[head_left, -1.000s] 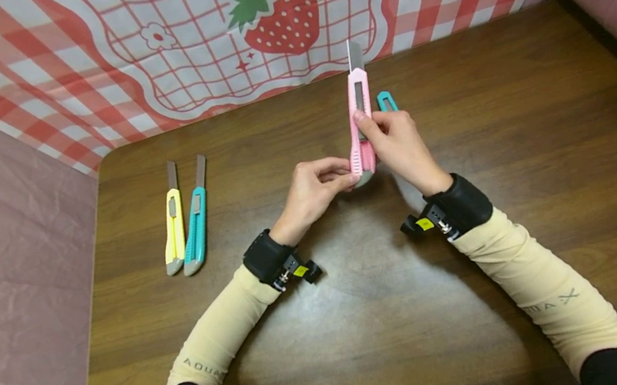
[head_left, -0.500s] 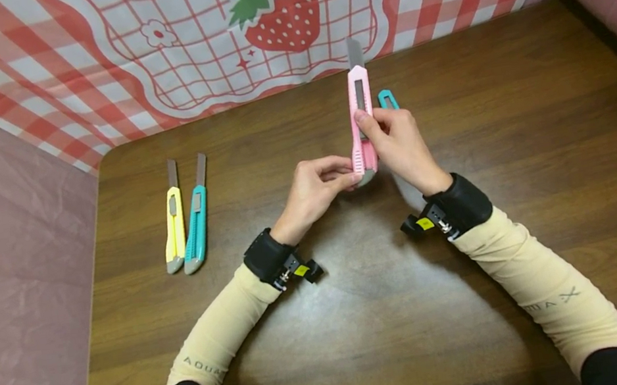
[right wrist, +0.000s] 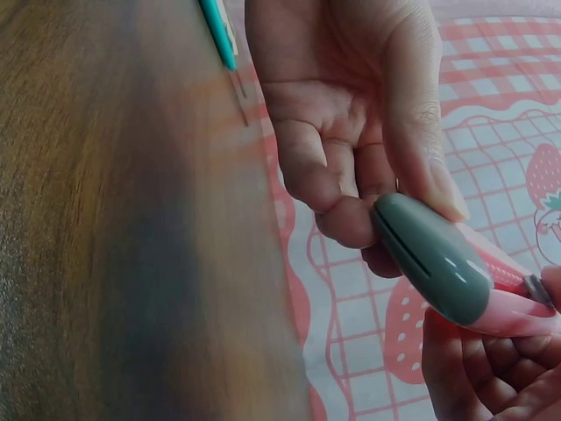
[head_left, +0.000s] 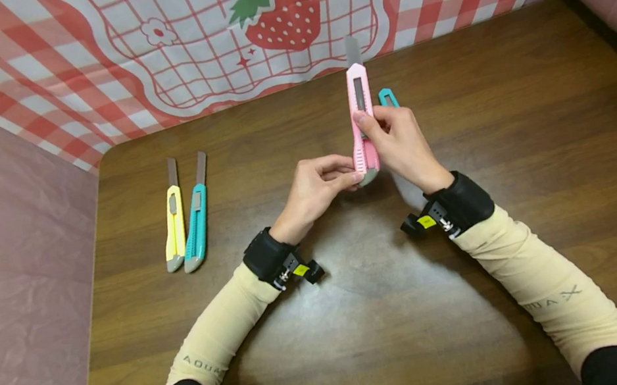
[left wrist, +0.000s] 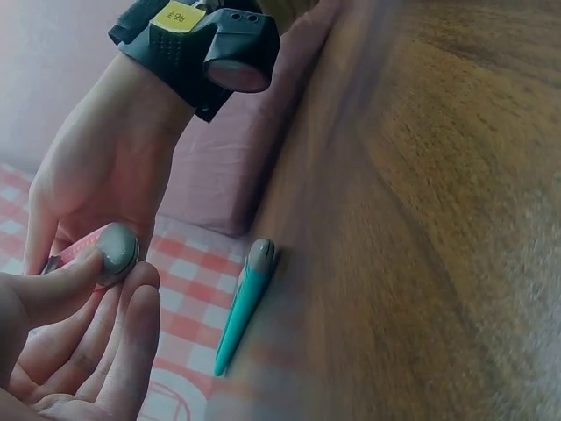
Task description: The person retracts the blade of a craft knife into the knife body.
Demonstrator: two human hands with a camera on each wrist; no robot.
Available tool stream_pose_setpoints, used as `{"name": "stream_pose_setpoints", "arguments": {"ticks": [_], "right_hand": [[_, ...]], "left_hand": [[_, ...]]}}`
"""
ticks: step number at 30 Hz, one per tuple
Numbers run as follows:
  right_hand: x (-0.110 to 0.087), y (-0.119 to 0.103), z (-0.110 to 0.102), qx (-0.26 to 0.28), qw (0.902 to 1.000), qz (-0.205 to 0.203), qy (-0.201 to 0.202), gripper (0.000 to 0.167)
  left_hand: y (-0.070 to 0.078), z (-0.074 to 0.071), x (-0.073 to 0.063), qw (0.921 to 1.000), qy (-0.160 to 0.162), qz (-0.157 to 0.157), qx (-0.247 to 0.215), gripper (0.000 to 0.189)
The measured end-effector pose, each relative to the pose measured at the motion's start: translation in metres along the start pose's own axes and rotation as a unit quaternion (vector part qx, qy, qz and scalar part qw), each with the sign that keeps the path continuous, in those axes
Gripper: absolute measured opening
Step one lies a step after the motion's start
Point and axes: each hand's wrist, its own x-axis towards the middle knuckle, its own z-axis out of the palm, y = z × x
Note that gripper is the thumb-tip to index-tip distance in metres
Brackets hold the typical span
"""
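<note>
Above the table point(head_left: 363, 317), head view, our right hand point(head_left: 406, 144) grips the pink cutter's point(head_left: 354, 96) body, our left hand point(head_left: 311, 192) its grey base point(head_left: 369, 177). Left wrist view adds the teal cutter's point(left wrist: 241, 316) grey end point(left wrist: 260, 256); right wrist view, the base's slit point(right wrist: 408, 246)

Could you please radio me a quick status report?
Left hand pinching grey end cap; right hand gripping pink cutter. Blade extended. Nothing visibly in the way.

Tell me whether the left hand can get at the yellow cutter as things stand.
Probably not right away: the left hand pinches the grey end of the pink cutter. Once it lets go, the yellow cutter looks reachable over the teal cutter lying between.
</note>
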Motion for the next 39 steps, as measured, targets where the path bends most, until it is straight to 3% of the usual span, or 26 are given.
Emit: {"name": "stream_pose_setpoints", "arguments": {"ticks": [12, 33, 39], "right_hand": [[0.0021, 0.0064, -0.0009, -0.009, 0.9999, -0.005, -0.004, 0.034], [0.0005, 0.0020, -0.0016, -0.005, 0.9984, -0.032, -0.046, 0.029], [-0.0006, 0.0028, 0.0011, 0.008, 0.9992, -0.022, -0.032, 0.031]], "left_hand": [[0.0007, 0.0003, 0.0002, 0.9999, 0.004, -0.009, -0.003, 0.021], [0.0003, 0.0000, 0.0002, 0.9998, 0.009, -0.014, -0.013, 0.022], [0.0002, -0.0017, 0.0003, 0.9996, 0.014, -0.005, -0.023, 0.021]]}}
